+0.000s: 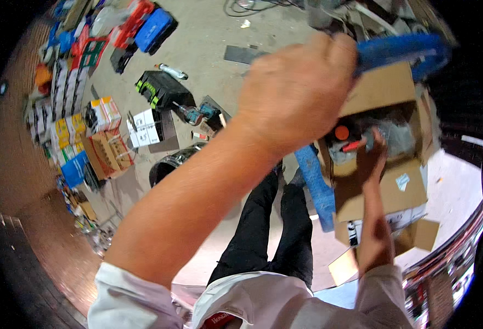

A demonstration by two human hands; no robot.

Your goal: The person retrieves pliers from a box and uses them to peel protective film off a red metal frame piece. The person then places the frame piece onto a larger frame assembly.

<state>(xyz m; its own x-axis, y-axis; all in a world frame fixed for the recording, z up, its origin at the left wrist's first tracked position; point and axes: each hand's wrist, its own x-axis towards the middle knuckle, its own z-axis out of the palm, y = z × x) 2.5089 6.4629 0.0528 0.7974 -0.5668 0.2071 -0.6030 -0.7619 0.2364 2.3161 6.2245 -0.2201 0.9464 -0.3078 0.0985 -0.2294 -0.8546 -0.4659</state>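
My left hand (301, 88) reaches across the upper middle with its fingers curled round a blue curved frame (406, 50). That frame is smeared, and the hand hides its near end. My right hand (374, 156) is down in an open cardboard box (381, 194), gripping a small red and grey tool (354, 145) whose exact kind I cannot make out. Beside the tool in the box lie a round orange cap (342, 132) and clear plastic bags (397, 136). A scuffed blue bar (316, 189) slants down along the box's left side.
A black and green tool bag (164, 89), a cordless drill (191, 114) and a black bucket (170, 164) stand on the floor to the left. Stacked boxes (68, 93) line the far left. A blue case (155, 31) lies at the back, near black cable (252, 10).
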